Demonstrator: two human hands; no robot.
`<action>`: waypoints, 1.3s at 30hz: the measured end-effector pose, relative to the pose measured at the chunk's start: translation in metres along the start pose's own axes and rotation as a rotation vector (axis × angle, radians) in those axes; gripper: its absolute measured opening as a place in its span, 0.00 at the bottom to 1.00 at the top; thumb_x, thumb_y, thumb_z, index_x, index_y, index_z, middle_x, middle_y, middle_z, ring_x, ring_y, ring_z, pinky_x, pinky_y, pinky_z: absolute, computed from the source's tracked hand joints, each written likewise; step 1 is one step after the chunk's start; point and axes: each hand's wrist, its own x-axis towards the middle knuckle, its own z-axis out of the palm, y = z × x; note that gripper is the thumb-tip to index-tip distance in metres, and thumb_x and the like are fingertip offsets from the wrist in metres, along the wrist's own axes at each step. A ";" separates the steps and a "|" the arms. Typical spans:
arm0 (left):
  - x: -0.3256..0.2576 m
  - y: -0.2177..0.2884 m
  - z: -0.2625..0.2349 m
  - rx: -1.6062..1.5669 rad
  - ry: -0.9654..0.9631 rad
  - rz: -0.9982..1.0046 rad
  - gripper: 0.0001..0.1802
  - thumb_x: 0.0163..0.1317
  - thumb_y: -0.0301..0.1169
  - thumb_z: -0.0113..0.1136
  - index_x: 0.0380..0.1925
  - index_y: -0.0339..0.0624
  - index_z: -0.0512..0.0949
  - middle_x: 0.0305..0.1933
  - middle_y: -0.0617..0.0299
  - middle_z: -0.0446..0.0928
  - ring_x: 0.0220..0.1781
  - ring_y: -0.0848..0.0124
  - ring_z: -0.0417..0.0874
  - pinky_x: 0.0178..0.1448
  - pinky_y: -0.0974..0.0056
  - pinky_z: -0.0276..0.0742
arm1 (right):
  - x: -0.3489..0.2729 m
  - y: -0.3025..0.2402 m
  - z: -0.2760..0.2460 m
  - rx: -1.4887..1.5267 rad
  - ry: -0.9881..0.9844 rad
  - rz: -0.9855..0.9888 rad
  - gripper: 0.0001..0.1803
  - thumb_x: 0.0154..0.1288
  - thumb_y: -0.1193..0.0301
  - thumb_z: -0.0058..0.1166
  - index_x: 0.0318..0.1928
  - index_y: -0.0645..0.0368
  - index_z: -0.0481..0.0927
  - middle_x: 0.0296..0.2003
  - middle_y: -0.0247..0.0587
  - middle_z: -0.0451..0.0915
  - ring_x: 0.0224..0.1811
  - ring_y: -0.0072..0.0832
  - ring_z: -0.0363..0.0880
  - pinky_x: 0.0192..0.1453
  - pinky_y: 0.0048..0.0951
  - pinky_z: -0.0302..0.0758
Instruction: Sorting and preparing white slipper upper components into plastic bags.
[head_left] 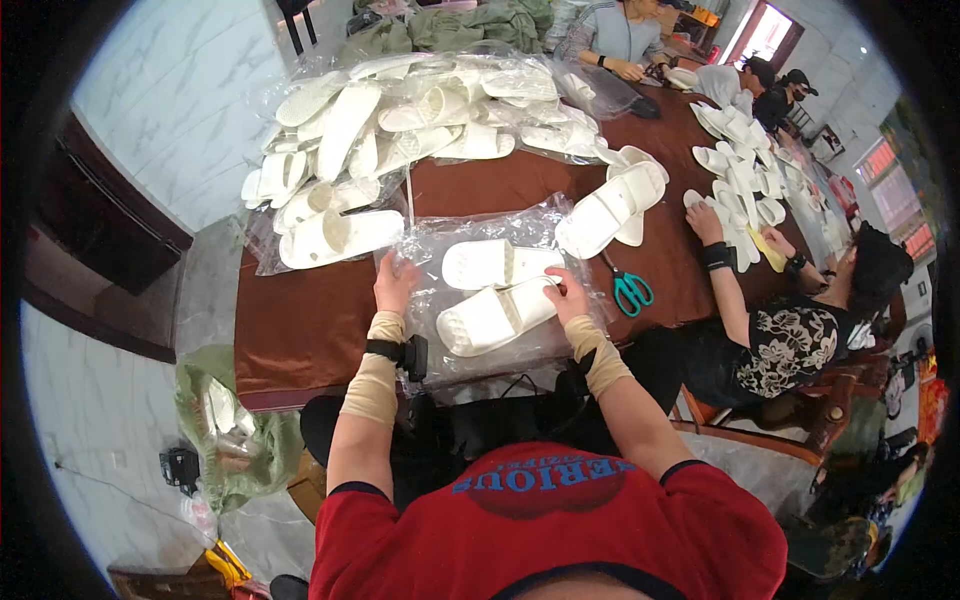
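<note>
In front of me a pair of white slippers lies on a clear plastic bag (425, 300). The far slipper (472, 266) and the near slipper (468, 328) rest side by side, toe ends in different positions. My right hand (570, 298) has its fingers closed on the right end of the near slipper. At the bag's left edge, my left hand (396, 284) is held with fingers apart, and nothing shows in it. Beige sleeves cover both wrists, with a dark band on the left one.
A heap of bagged white slippers (350, 125) fills the table's far left. More loose slippers (612, 210) and teal-handled scissors (632, 292) lie to my right. A co-worker (800, 335) sits at the right, handling slippers. The brown tablecloth (290, 330) reaches the front edge.
</note>
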 end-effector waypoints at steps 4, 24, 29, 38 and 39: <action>-0.036 0.038 0.026 0.904 0.176 0.744 0.21 0.59 0.26 0.58 0.53 0.35 0.70 0.51 0.49 0.74 0.58 0.54 0.73 0.59 0.58 0.70 | -0.002 0.000 -0.007 -0.040 0.023 -0.005 0.18 0.55 0.72 0.61 0.48 0.50 0.78 0.32 0.40 0.78 0.33 0.33 0.74 0.41 0.33 0.73; -0.088 -0.013 0.110 1.099 0.198 0.257 0.21 0.53 0.48 0.63 0.43 0.53 0.74 0.42 0.63 0.77 0.50 0.62 0.77 0.57 0.44 0.60 | 0.010 0.010 -0.135 -1.096 0.066 0.043 0.21 0.55 0.72 0.55 0.51 0.54 0.73 0.45 0.53 0.72 0.47 0.51 0.73 0.50 0.45 0.74; -0.074 -0.013 0.111 0.918 0.314 0.119 0.18 0.52 0.45 0.65 0.40 0.52 0.75 0.37 0.69 0.77 0.42 0.64 0.79 0.52 0.44 0.61 | 0.005 0.006 -0.135 -1.028 0.032 0.078 0.23 0.54 0.67 0.59 0.51 0.56 0.71 0.45 0.54 0.70 0.49 0.51 0.72 0.50 0.46 0.74; -0.059 -0.024 0.092 0.918 0.213 0.349 0.08 0.55 0.35 0.60 0.35 0.52 0.76 0.34 0.64 0.77 0.37 0.59 0.79 0.42 0.56 0.68 | 0.007 -0.018 -0.138 -0.955 -0.055 0.145 0.23 0.56 0.63 0.55 0.53 0.52 0.71 0.43 0.51 0.76 0.47 0.48 0.75 0.49 0.46 0.73; -0.059 -0.024 0.091 0.915 0.222 0.348 0.08 0.55 0.35 0.60 0.35 0.52 0.76 0.34 0.64 0.77 0.37 0.59 0.79 0.42 0.56 0.68 | 0.006 -0.026 -0.135 -0.829 -0.021 0.030 0.23 0.56 0.63 0.56 0.53 0.50 0.71 0.43 0.51 0.77 0.47 0.47 0.76 0.49 0.46 0.73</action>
